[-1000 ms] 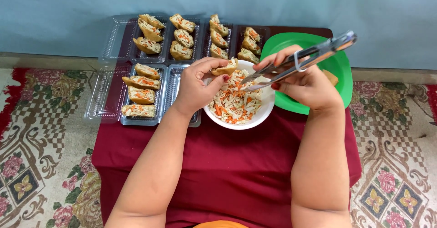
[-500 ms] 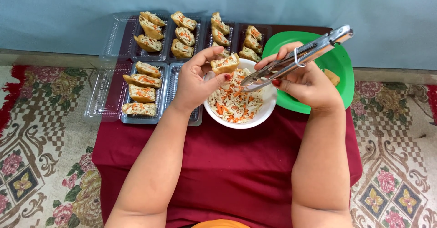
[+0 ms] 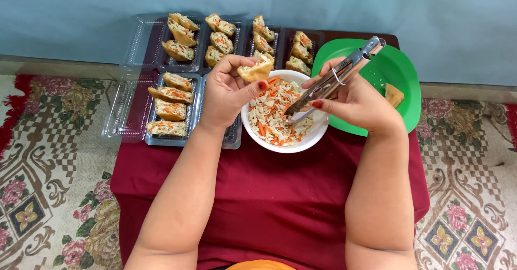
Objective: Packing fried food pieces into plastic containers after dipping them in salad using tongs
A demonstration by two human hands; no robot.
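We hold a tofu pocket (image 3: 256, 69) in our left hand (image 3: 229, 92), above the white bowl (image 3: 318, 135) of shredded vegetable filling at frame centre. Right hand (image 3: 353, 100) grips metal tongs (image 3: 334, 78), tips in the bowl. Clear trays (image 3: 134, 108) of filled pockets upper left; green plate (image 3: 401, 70) right.

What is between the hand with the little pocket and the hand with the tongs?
In the head view, the white bowl of shredded vegetable filling lies between the left hand and right hand.
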